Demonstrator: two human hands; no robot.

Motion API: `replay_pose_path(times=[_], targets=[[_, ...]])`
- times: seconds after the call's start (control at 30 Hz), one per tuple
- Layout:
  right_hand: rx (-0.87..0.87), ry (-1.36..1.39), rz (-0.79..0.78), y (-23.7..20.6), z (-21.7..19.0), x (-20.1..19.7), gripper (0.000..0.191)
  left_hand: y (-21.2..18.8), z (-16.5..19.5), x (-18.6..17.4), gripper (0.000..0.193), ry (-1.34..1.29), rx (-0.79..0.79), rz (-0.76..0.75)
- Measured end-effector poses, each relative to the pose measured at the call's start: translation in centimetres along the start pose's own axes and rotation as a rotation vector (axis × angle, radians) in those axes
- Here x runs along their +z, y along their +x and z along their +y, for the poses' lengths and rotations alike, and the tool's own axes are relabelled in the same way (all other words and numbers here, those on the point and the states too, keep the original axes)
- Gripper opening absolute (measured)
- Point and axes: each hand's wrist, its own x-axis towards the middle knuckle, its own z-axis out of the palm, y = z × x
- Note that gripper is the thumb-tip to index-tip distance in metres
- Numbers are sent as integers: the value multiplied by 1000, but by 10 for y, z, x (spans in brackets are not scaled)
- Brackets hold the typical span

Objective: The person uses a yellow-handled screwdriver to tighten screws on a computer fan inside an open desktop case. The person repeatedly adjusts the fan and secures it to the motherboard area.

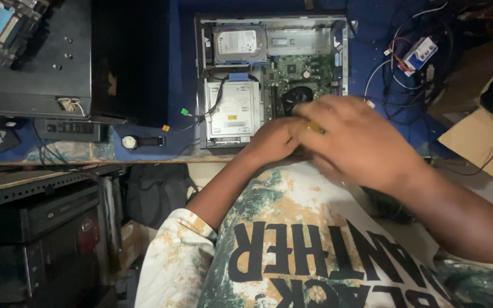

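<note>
Printed shirt (292, 251) fills the bottom of the view, and just above it both hands meet at the near edge of the open computer case (272, 80). Right hand (355, 140) is blurred, curled over something thin and yellow-green (315, 128) that pokes out between the fingers; it looks like a small tool handle, though I cannot tell its kind. Left hand (272, 140) is tucked under and against the right one, fingers bent, touching the case's near rim; whether it grips anything I cannot tell.

Just beyond the knuckles sits the fan (295, 97) on the green board (303, 71), with the optical drive (232, 108) to the left of the hands and the hard drive (239, 44) farther off behind it. A wristwatch (141, 141) lies well to the left of the left hand, on the blue bench (144, 149).

To my eye the risk is a slip. The right hand is moving quickly, and the tool tip is hidden under the palm, close to the board; a skid could scratch traces or nick the fan blades. Black cables (215, 105) run just ahead of the left fingers, and a caught loop could tug a connector loose. A tangle of wires (406, 68) lies beyond the right wrist, near enough for a sweeping forearm to drag it. Dim light does not help aim.
</note>
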Motion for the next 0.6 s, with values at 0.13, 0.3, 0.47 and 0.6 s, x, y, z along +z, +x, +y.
replay_pose_path(times=[0.13, 0.3, 0.47, 0.6], targets=[[148, -8, -325, -4, 2, 5, 28, -2, -1, 0, 21, -61, 97, 23], [-97, 162, 82, -15, 13, 8, 36, -5, -8, 0, 22, -40, 82, 39], [223, 330, 179, -43, 23, 22, 33, -10, -7, -2, 18, -40, 62, 76], [492, 596, 170, -67, 30, 55, 31, -16, 2, -11, 15, -81, 9, 83]])
